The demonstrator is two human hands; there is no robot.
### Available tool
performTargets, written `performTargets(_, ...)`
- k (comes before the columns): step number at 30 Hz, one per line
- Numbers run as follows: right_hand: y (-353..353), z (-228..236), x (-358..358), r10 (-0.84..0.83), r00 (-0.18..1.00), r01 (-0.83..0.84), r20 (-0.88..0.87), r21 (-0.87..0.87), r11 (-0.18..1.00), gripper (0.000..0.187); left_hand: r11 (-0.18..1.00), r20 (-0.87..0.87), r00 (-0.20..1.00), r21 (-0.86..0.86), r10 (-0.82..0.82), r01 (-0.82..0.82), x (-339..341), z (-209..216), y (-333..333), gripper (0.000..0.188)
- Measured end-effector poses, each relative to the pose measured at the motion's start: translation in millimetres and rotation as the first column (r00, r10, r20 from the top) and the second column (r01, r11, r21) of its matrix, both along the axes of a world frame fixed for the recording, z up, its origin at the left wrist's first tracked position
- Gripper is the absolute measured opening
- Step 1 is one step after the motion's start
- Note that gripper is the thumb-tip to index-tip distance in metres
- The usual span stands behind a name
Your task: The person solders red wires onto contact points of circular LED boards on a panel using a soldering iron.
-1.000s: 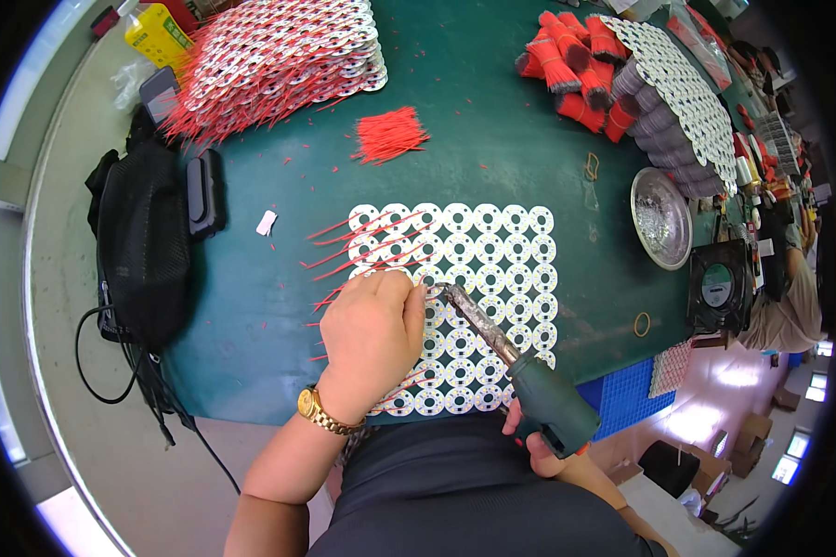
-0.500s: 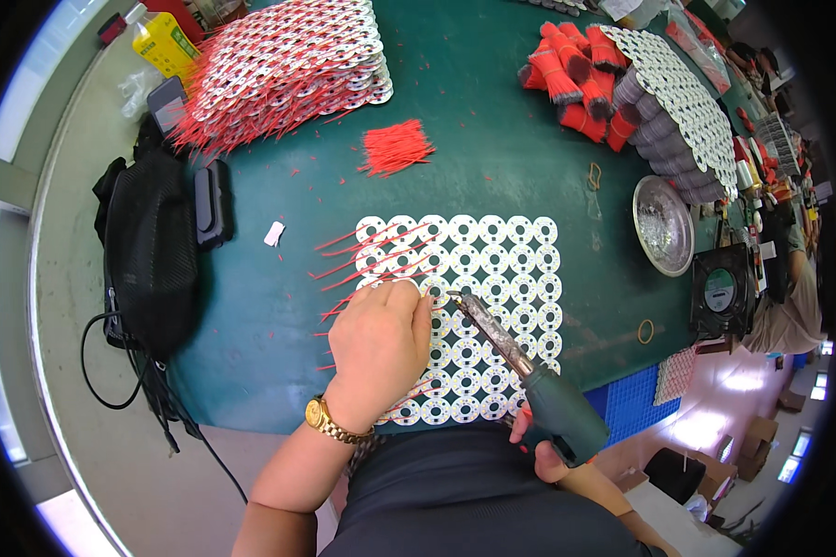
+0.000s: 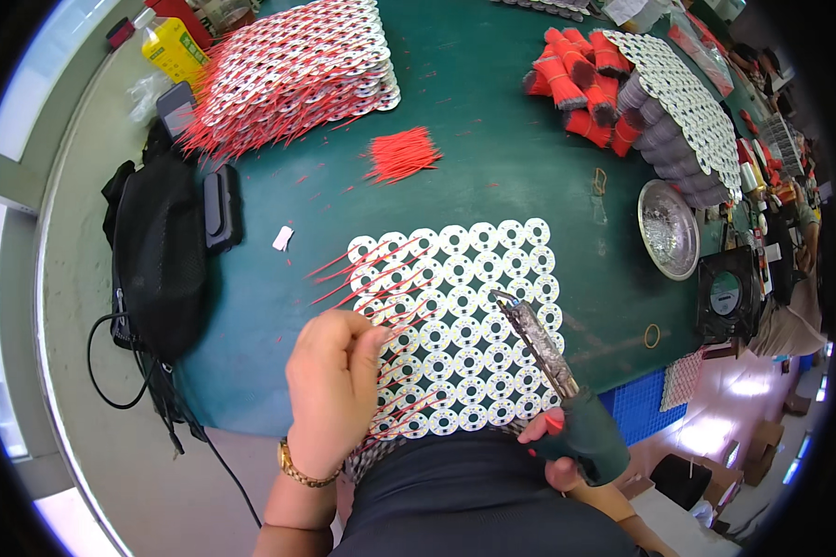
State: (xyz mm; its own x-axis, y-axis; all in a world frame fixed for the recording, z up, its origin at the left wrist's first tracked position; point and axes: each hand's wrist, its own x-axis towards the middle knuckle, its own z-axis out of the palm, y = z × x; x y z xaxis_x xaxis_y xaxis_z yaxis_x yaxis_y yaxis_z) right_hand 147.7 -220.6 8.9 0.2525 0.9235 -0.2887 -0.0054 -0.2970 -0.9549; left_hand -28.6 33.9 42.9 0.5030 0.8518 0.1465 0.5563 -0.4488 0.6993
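Observation:
A panel of round white LED circuit boards (image 3: 469, 359) lies in front of me, with red wires (image 3: 344, 274) sticking out over its left side. My left hand (image 3: 332, 376), a gold watch on its wrist, hovers at the panel's left part with thumb and forefinger pinched. A thin red wire shows at those fingertips. My right hand (image 3: 555, 455) is wrapped round the dark green handle of a soldering gun (image 3: 590, 441). Its metal tip points up and left over the right half of the boards; whether it touches them I cannot tell.
Beyond the panel lies a pile of red wires (image 3: 403, 154). A stack of wired boards (image 3: 293, 70) stands far left, beside a yellow bottle (image 3: 174, 46). Bundled red wires (image 3: 585, 84), more stacked boards (image 3: 683, 102), a metal bowl (image 3: 667, 229) and a fan (image 3: 726, 293) sit right. A black bag (image 3: 163, 260) lies left.
My left hand has drawn back left and toward me, uncovering boards. The soldering gun's tip has shifted right, away from the left hand. The panel has turned slightly.

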Motion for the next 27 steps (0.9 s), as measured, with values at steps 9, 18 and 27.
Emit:
performTargets(9, -4, -25, -33, -0.238, 0.944, 0.298, -0.228, 0.283, 0.912, 0.042, 0.989, 0.013, 0.993, 0.096, -0.117, 0.116, 15, -30, -16, 0.012)
performTargets(18, 5, -10, -13, 0.011, 0.994, -0.012, -0.112, -0.010, 1.000, 0.048, 0.990, 0.037, 0.996, 0.116, -0.081, 0.076, 18, -35, -15, 0.015)
performTargets(27, -11, -33, -34, -0.124, 0.990, 0.125, -0.073, 0.004, 0.992, 0.072, 0.988, 0.016, 0.997, 0.133, -0.076, 0.073, 17, -36, -16, 0.017)
